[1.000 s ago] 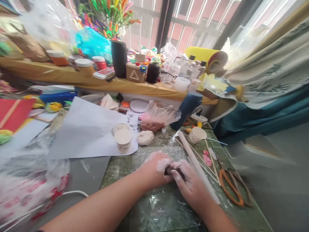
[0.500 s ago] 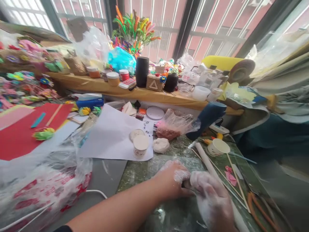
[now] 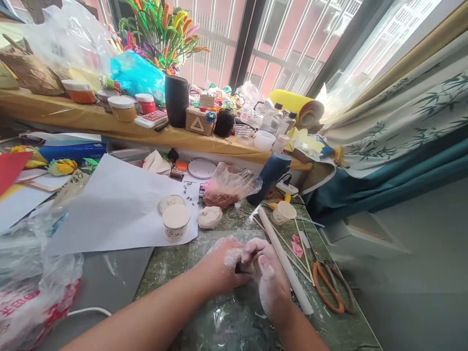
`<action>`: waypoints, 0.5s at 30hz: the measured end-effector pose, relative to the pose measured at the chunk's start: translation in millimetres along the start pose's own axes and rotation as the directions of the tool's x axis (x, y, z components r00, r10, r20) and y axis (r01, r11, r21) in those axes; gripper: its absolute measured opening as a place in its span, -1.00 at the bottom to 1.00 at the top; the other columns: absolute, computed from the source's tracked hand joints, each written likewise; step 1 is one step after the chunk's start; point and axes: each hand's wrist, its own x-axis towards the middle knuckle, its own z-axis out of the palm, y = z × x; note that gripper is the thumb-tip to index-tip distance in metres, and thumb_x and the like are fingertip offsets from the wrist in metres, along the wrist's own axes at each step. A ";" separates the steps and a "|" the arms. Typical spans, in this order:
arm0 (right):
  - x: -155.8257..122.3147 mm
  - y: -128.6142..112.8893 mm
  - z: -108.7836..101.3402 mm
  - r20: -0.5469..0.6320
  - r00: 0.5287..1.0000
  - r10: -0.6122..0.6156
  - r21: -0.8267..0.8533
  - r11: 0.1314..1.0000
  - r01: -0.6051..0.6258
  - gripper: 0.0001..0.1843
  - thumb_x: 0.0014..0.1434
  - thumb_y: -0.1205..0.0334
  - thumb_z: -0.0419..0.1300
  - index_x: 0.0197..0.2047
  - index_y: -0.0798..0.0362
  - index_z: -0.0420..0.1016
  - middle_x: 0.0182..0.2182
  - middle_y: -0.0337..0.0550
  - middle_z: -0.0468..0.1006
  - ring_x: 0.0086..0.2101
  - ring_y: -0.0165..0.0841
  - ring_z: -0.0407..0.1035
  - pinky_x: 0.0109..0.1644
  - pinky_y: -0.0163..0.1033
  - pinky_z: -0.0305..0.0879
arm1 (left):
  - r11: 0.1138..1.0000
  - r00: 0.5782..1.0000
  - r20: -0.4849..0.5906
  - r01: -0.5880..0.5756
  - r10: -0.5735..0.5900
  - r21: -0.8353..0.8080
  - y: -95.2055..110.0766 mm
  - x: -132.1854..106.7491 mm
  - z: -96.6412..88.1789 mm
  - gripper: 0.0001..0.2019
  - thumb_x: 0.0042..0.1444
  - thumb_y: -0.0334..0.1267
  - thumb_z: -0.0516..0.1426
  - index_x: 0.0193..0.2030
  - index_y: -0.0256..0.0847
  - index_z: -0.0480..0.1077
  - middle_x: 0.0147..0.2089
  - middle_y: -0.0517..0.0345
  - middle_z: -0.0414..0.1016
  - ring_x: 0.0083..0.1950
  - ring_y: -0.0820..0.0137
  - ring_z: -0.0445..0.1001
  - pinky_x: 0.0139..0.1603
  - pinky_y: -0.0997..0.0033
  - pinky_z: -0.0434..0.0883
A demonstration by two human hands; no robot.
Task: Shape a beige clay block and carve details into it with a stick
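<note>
fingers [image 3: 255, 246] curled, i can't tell on what; left hand [image 3: 224, 262] meets right hand [image 3: 271, 282] beside white rod [image 3: 285, 261], likely mid-handling; next needs clearance.

White lump [image 3: 209, 217]: one, beyond the fingers [image 3: 253, 249]
White rod [image 3: 285, 261]: one, right of fingers
Scissors [image 3: 337, 306]: one pair, farther right
Lidded jars [image 3: 122, 109]: four, far beyond, leftward

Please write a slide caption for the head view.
White-dusted left hand and right hand close together beside a long, pale cylindrical rod on a green tabletop.
</note>
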 end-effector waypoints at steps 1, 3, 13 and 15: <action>-2.3 -3.1 -5.0 0.034 0.999 -0.017 -0.087 0.996 0.020 -0.65 0.48 0.00 -0.09 -0.10 -0.04 0.44 -0.25 -0.09 0.52 -0.25 -0.26 0.46 -0.13 -0.15 0.51 | 1.000 1.000 0.005 -0.002 0.002 0.004 -0.2 0.2 0.3 -0.83 0.07 -0.15 0.29 -0.34 -0.12 0.39 -0.27 0.23 0.52 -0.12 0.26 0.42 -0.11 0.31 0.23; -4.4 -10.3 -15.4 0.098 0.994 -0.046 -0.254 0.965 0.069 -0.69 0.48 0.11 -0.03 -0.02 -0.05 0.53 -0.12 -0.04 0.61 -0.08 -0.22 0.51 0.06 -0.11 0.48 | 1.000 1.000 0.013 -0.006 0.005 0.016 -1.1 1.3 1.2 -0.84 0.09 -0.18 0.26 -0.38 -0.13 0.37 -0.30 0.23 0.50 -0.15 0.28 0.41 -0.12 0.32 0.23; 14.7 -33.6 -37.5 0.130 0.991 -0.038 -0.417 0.905 0.090 -0.81 0.33 0.07 0.28 -0.18 -0.12 0.73 -0.26 -0.14 0.73 -0.23 -0.19 0.61 -0.10 -0.12 0.52 | 0.999 1.000 0.023 -0.007 0.006 0.046 0.2 3.0 -1.4 -0.84 0.09 -0.11 0.29 -0.29 -0.12 0.46 -0.23 0.20 0.55 -0.09 0.25 0.44 -0.04 0.32 0.28; 8.0 -35.4 -36.6 0.149 0.986 -0.068 -0.476 0.869 0.132 -0.78 0.37 0.11 0.22 -0.04 -0.15 0.70 -0.23 -0.14 0.70 -0.19 -0.21 0.58 -0.09 -0.13 0.50 | 0.999 1.000 0.010 -0.022 0.021 0.035 1.0 2.0 -1.2 -0.86 0.10 -0.14 0.28 -0.25 -0.10 0.49 -0.21 0.20 0.57 -0.08 0.25 0.45 -0.01 0.32 0.28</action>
